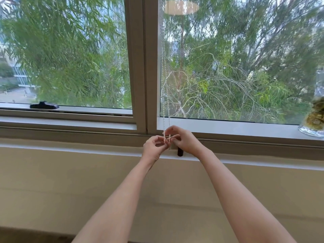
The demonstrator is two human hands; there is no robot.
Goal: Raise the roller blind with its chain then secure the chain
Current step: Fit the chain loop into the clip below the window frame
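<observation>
1. While both bare arms reach forward, the left hand point(154, 146) and the right hand point(184, 141) meet just below the window frame point(145, 67), at the foot of its upright centre post.
2. The bead chain point(166, 106) hangs as two thin strands just right of that post, running down over the glass and the lower rail into the hands.
3. The left hand's fingers are curled in, thumb and fingertips pinching the left strand near its lower end.
4. The right hand pinches the right strand between thumb and forefinger, with its other fingers folded under.
5. The two hands nearly touch, and they cover the bottom of the chain's loop, so how it ends cannot be made out.
6. A small dark fitting point(180, 152) shows below the frame, just under the right hand; most of it is hidden, and I cannot tell whether the chain touches it.
7. On the left pane's lower rail, well left of the post, sits a black window handle point(44, 105).
8. Far right of the post, a glass vase point(314, 116) stands on the sill, cut off by the picture's edge, its contents blurred.
9. Near the top of the right pane floats a pale oval reflection point(181, 7).
10. The blind itself is out of sight above the frame; green trees point(236, 67) fill both panes.
</observation>
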